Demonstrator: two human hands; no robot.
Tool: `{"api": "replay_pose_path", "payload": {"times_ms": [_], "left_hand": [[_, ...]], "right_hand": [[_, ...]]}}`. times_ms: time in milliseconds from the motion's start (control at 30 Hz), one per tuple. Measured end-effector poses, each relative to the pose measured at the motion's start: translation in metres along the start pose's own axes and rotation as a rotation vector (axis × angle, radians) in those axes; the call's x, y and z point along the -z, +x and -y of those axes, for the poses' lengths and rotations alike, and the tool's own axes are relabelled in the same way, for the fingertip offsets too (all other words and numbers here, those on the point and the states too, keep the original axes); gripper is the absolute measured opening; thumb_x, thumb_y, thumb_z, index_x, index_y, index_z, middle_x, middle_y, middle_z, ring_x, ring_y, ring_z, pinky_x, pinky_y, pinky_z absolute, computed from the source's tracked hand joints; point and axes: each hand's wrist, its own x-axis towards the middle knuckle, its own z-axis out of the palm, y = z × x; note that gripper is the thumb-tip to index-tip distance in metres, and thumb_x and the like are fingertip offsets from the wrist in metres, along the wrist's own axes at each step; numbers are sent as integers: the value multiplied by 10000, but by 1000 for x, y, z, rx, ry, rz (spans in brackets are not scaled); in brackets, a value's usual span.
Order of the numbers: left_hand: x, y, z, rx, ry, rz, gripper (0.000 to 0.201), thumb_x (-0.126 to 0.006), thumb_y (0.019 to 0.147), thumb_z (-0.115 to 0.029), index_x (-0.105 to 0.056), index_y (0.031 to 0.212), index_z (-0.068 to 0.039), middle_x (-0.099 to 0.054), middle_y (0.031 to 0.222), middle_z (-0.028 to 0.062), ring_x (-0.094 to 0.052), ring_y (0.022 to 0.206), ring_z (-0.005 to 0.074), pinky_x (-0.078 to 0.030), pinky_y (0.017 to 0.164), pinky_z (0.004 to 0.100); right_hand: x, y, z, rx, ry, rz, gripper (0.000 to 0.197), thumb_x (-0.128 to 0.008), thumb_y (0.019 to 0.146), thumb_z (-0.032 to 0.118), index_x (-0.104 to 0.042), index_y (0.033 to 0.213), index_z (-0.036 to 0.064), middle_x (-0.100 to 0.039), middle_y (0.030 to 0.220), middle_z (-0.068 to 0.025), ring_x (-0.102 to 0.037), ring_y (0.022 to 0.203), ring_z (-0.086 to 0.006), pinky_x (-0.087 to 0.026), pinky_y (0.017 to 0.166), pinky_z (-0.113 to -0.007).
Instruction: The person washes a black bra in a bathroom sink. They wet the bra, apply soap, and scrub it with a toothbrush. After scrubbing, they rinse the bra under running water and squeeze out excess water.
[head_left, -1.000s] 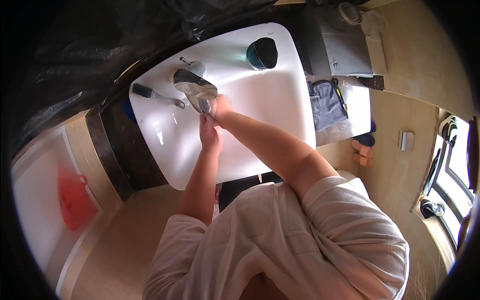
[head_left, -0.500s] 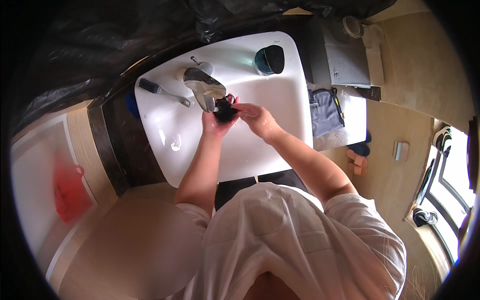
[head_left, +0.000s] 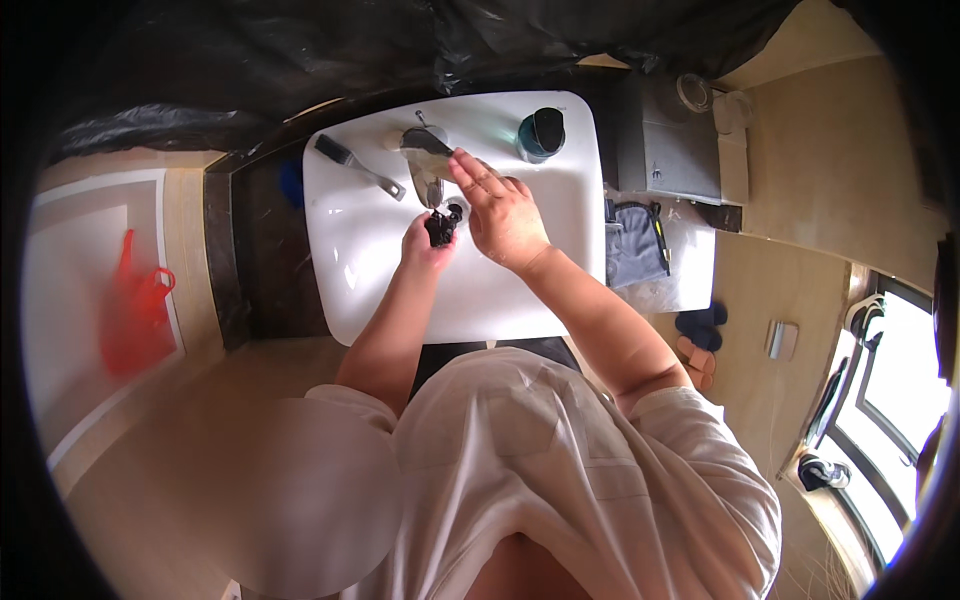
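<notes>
My left hand point(head_left: 428, 247) is closed around a small dark object point(head_left: 440, 229) below the faucet's spout; its kind I cannot make out. My right hand point(head_left: 505, 222) is raised beside the faucet point(head_left: 428, 168), fingers stretched out and holding nothing. Its fingertips overlap the faucet's edge; whether they touch it I cannot tell. Both hands are over the white sink point(head_left: 375, 285). A dark round piece, perhaps the drain, shows just past the held object.
On the sink's back rim lie a grey-handled brush point(head_left: 360, 168) and, to the right, a teal container with a dark top point(head_left: 541, 136). A grey cloth item point(head_left: 634, 242) lies on the right-hand counter, with a grey box point(head_left: 682, 150) behind. A red bag point(head_left: 137, 325) hangs at left.
My right hand has left the dark object and moved up to the faucet, its fingers extended. My left hand still holds the object under the spout. The whole view has shifted slightly.
</notes>
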Motion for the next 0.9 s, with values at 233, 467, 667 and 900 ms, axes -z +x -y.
{"api": "replay_pose_path", "payload": {"times_ms": [233,467,667,900], "left_hand": [[-11,-88,-8,50,-70,-72,425,-418,966,-462,-526,1050,-60,-593,888,119,-554,800,267,-490,736,408],[-20,-142,-6,100,184,428,309,-394,1005,-252,-521,1192,-43,-578,1165,88,-583,1018,224,-514,889,359],[-34,-200,-22,-200,353,165,387,-445,994,-359,-541,1222,-62,-570,1235,89,-551,1097,200,-436,957,342],[-25,-183,-78,-1540,1206,43,469,-464,950,-383,-443,1353,-143,-479,1303,174,-447,1215,351,-368,1007,422]], "right_hand": [[1,-20,17,56,249,-277,505,-529,743,-83,-580,1223,68,-604,1149,-170,-587,1045,-337,-490,892,-401],[-58,-45,68,-249,711,-8,576,-585,923,298,-378,1416,87,-421,1374,-208,-434,1259,-364,-345,1066,-409],[-80,-4,126,-795,1201,-92,466,-412,978,330,-509,1346,62,-569,1262,-158,-522,1139,-247,-392,972,-327],[-59,26,191,-1104,1181,-63,548,-374,975,470,-488,1344,81,-514,1335,-142,-488,1198,-285,-411,954,-386]]}}
